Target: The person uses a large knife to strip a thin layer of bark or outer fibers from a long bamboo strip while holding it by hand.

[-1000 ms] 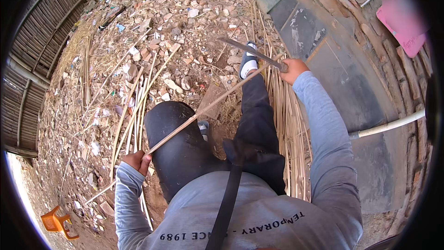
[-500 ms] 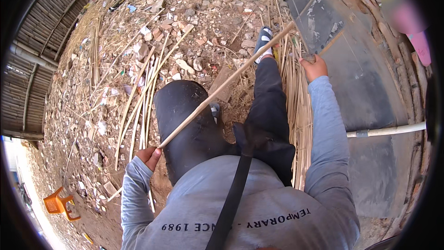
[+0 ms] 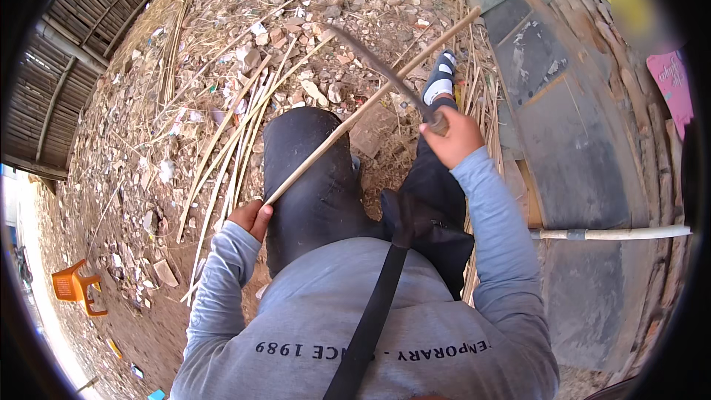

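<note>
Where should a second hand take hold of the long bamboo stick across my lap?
Probably the bare mid-length of the bamboo stick over the left knee, from above. The left hand already holds the near end, and the blade in the right hand crosses the far part.

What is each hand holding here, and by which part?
The left hand grips the long bamboo stick at its near end. The right hand holds a curved blade by its handle.

Open air above knees (image 3: 311, 170); blocked ahead by raised blade (image 3: 378, 67) and slanting bamboo pole (image 3: 370, 104); walled right by timber panel (image 3: 585, 141).
</note>
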### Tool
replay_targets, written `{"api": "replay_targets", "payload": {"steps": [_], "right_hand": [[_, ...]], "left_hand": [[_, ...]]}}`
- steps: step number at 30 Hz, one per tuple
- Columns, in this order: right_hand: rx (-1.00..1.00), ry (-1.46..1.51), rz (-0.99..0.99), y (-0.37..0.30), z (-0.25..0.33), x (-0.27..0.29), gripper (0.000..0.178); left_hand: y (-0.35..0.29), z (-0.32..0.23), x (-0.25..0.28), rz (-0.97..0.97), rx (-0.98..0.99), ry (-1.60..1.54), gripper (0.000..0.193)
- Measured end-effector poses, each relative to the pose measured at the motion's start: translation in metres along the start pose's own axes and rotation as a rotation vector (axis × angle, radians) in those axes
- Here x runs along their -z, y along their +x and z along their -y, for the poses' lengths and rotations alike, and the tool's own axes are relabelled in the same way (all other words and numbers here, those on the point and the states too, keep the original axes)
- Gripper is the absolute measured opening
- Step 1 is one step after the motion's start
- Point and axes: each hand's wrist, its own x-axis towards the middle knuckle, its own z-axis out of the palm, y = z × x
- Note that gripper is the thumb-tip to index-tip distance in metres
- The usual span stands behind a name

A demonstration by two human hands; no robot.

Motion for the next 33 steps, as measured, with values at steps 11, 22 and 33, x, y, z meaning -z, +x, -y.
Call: {"api": "replay_targets", "payload": {"steps": [11, 22, 33], "right_hand": [[0.103, -0.239, 0.234, 0.024, 0.019, -0.01, 0.034], [-0.037, -0.193, 0.221, 0.056, -0.027, -0.023, 0.027], [0.063, -0.156, 0.19, 0.062, -0.018, -0.045, 0.039]], "left_hand": [[0.002, -0.021, 0.001, -0.114, -0.024, 0.218, 0.046], [0.014, -0.022, 0.011, -0.076, -0.061, 0.207, 0.044], [0.017, -0.01, 0.008, -0.048, -0.076, 0.096, 0.047]]}}
